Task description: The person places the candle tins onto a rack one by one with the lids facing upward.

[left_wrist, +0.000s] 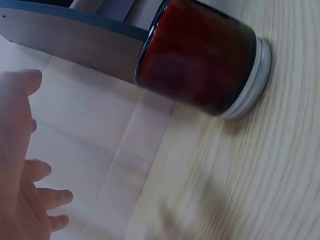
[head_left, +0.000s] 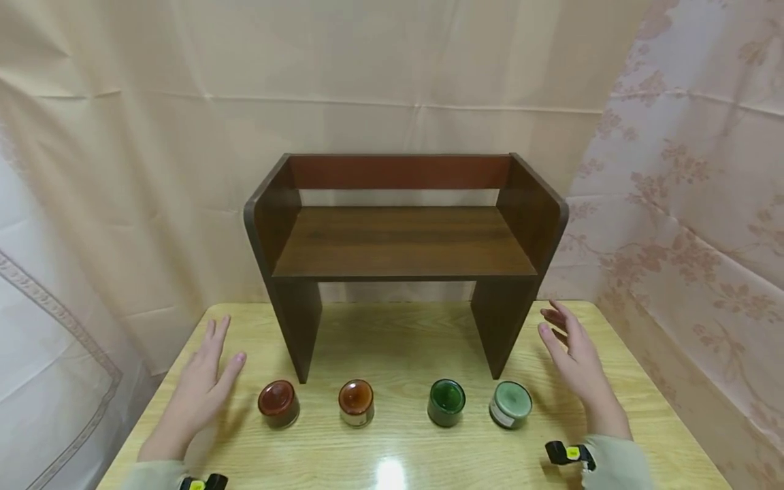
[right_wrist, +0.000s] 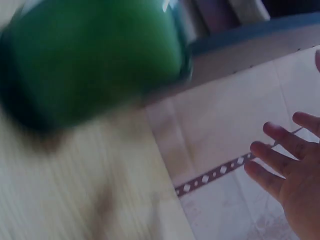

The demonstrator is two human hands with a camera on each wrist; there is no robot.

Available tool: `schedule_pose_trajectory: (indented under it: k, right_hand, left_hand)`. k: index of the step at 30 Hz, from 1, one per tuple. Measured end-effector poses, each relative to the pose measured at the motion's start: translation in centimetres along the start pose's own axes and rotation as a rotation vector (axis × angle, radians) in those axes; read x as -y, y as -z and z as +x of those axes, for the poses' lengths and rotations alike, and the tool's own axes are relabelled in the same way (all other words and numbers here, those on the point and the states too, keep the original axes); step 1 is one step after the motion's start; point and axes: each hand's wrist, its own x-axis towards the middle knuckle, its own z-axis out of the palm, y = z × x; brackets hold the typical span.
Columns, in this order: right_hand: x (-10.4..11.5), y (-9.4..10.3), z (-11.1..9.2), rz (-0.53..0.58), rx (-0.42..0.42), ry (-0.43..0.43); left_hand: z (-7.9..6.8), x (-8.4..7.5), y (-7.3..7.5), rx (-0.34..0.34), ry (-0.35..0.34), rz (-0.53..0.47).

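Note:
Four small glass jars would be counted as several here: a dark red jar [head_left: 278, 404], an amber jar [head_left: 356, 403], a dark green jar [head_left: 446, 403] and a pale green jar [head_left: 511, 405] with a white label stand in a row on the table. In the left wrist view the dark red jar [left_wrist: 200, 57] has a silvery band at its table end. My left hand [head_left: 199, 391] hovers left of the dark red jar, fingers extended, holding nothing. To the right of the pale green jar is my right hand [head_left: 577, 357], empty with loosely bent fingers. A green jar [right_wrist: 100, 60] looms blurred in the right wrist view.
A dark brown wooden shelf [head_left: 404, 241] with two side panels stands behind the jars on the light wood table [head_left: 392, 340]. Beige cloth [head_left: 392, 75] hangs behind, and flower-patterned cloth [head_left: 692, 204] on the right.

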Motion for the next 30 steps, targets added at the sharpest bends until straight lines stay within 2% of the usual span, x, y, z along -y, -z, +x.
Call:
schedule_pose_trajectory:
  k: [8, 12, 17, 23, 30]
  right_hand:
    - [2.5, -1.4, 0.7, 0.219, -0.101, -0.016]
    - [3.6, -1.8, 0.9, 0.33, -0.155, -0.022]
    - [4.6, -2.3, 0.9, 0.409, -0.206, -0.042]
    - [5.4, -2.6, 0.9, 0.411, -0.224, -0.079]
    - [5.7, -3.2, 0.9, 0.44, -0.244, -0.096]
  left_hand:
    - [-0.2, -0.5, -1.1, -0.12, 0.021, -0.104]
    - [-0.3, -0.6, -1.9, -0.186, -0.012, -0.144]
    - [-0.7, -0.6, -2.9, -0.243, -0.046, -0.219]
    - [-1.3, -0.5, -3.4, -0.255, -0.039, -0.288]
    - [-1.8, -0.2, -3.8, -0.202, -0.075, -0.355]
